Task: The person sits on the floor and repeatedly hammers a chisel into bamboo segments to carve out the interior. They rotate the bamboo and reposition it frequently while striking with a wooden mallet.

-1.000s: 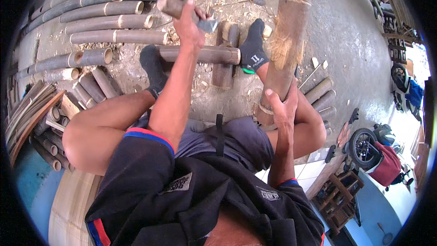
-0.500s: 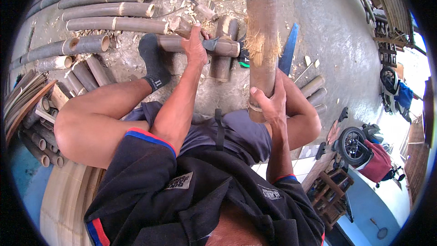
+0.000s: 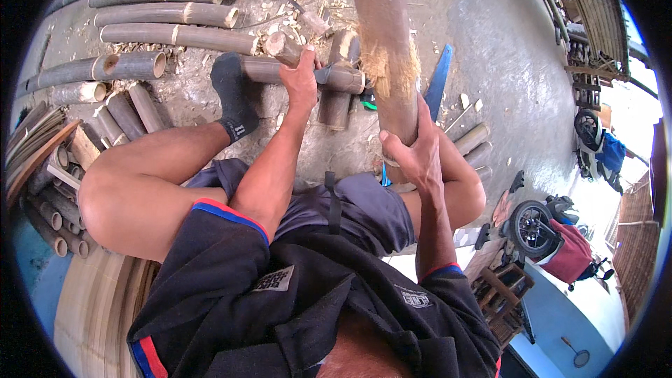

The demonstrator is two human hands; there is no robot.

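Concrete floor: r hand (image 3: 418, 156) grips upright bamboo section (image 3: 387, 49).

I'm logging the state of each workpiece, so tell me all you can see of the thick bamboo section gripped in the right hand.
The thick bamboo section is a stout brown tube, held nearly upright and tilted slightly away from the person. Its top end is cut flat and looks blurred. Pale, frayed fibres hang where the skin is stripped on its right side. The right hand wraps its lower part; its base is hidden behind that hand. It stands over the grey concrete floor, in front of shorter bamboo pieces.
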